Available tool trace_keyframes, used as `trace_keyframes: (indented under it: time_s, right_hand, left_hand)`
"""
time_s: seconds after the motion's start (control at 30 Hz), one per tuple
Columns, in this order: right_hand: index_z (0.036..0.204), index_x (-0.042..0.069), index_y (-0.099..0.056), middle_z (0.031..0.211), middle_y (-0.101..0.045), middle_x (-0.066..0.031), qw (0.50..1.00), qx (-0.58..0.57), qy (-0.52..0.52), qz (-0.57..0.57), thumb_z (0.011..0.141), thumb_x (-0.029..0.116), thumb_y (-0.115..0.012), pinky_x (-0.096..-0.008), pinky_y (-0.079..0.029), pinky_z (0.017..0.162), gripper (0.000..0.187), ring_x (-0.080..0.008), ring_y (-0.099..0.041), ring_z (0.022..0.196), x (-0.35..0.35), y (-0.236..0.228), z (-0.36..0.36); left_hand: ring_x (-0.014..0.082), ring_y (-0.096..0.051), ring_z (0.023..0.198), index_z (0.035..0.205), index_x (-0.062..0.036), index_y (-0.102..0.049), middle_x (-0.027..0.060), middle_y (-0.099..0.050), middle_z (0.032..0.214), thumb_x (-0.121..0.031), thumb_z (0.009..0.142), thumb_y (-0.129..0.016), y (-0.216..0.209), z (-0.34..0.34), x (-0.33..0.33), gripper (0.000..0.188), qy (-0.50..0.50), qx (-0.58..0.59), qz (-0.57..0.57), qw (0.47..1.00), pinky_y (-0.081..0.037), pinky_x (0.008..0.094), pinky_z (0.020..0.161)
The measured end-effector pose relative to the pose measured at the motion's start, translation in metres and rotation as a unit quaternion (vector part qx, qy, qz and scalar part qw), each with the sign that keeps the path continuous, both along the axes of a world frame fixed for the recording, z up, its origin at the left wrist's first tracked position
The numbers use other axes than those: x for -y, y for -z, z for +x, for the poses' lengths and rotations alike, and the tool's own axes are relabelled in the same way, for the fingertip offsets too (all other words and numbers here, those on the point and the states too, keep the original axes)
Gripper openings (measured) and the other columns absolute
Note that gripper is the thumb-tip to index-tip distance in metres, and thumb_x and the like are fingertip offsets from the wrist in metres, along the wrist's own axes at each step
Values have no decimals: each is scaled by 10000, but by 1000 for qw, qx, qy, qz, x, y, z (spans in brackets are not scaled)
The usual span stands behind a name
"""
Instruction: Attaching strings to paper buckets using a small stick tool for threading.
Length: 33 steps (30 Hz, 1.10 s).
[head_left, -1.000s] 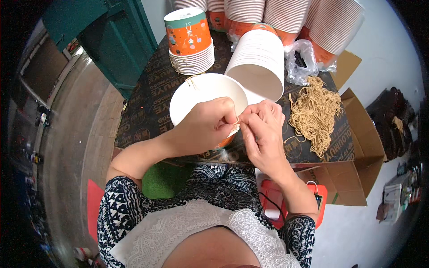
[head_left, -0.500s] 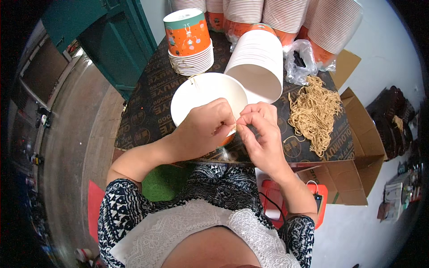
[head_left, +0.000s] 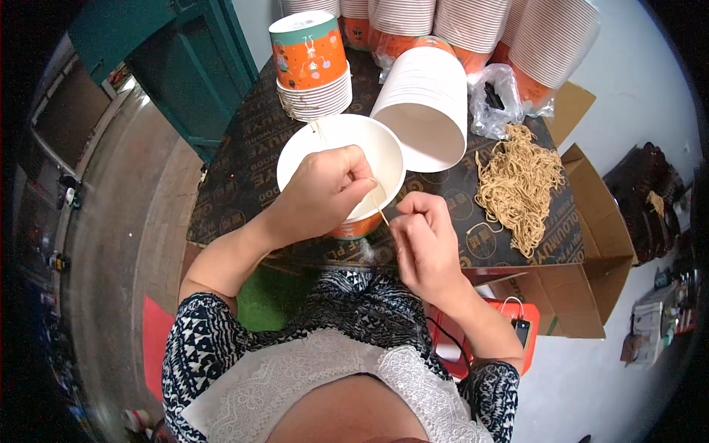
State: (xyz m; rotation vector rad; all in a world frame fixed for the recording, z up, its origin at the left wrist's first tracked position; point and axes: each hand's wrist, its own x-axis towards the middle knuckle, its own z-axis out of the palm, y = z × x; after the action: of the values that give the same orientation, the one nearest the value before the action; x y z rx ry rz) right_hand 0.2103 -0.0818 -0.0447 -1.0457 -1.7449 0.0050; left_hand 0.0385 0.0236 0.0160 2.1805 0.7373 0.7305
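A tan string (head_left: 379, 206) runs taut between my two hands at the near rim of a paper tub (head_left: 295, 153), white inside and orange outside. My left hand (head_left: 321, 188) is closed in a pinch on its upper end, over the tub's opening. Just right of the tub, my right hand (head_left: 427, 244) pinches the lower end. A short bit of similar string hangs over the tub's far rim. Whether the string passes through the tub's wall cannot be made out.
Beside the tub lies a white tub stack (head_left: 421, 103) on its side. Behind stand an upside-down orange tub stack (head_left: 310, 63) and several bagged stacks (head_left: 473, 26). A tangled string pile (head_left: 521, 192) and a clear plastic bag (head_left: 496, 103) are at right. Cardboard boxes (head_left: 583, 273) stand beside the table.
My hands have drawn apart, the left up and leftward, the right slightly down, so a length of string now shows between them. The tub has shifted slightly left.
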Motion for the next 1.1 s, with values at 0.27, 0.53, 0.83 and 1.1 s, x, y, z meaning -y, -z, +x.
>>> trace_keyframes:
  time_s: [0.27, 0.53, 0.83, 1.1]
  right_hand:
    - [883, -20, -532, 1092, -630, -181, 971, -184, -101, -115, 858, -78, -617, -260, -466, 581, 105, -122, -557, 668, -12, 4, -1]
    - [891, -1, -534, 985, -640, -130, 970, -200, -117, -69, 864, -79, -616, -240, -447, 548, 116, -82, -532, 630, -18, 11, -4]
    - [917, -2, -558, 809, -587, -143, 997, -74, -26, 16, 841, -84, -642, -332, -477, 549, 139, -261, -590, 611, -9, 6, -1]
    - [941, -5, -593, 736, -554, -72, 987, -162, -6, -18, 860, -72, -645, -268, -416, 514, 118, -133, -520, 563, -1, 17, -6]
  left_hand:
    - [87, -577, 703, 866, 16, -636, 48, -606, 783, -35, 879, -669, 0, -1, 8, 62, 85, 20, 43, 995, -468, 240, 642]
    - [95, -553, 640, 879, 6, -652, 54, -612, 778, -37, 866, -682, 10, -3, 7, 54, 81, 95, 102, 987, -455, 247, 579]
    - [191, -546, 633, 831, -44, -587, 54, -572, 753, -4, 797, -674, 14, -4, 6, 102, 71, 56, 173, 981, -448, 334, 696]
    - [233, -582, 730, 860, -84, -552, 26, -556, 801, -4, 779, -681, 17, -9, 13, 172, 115, 5, 244, 963, -421, 472, 976]
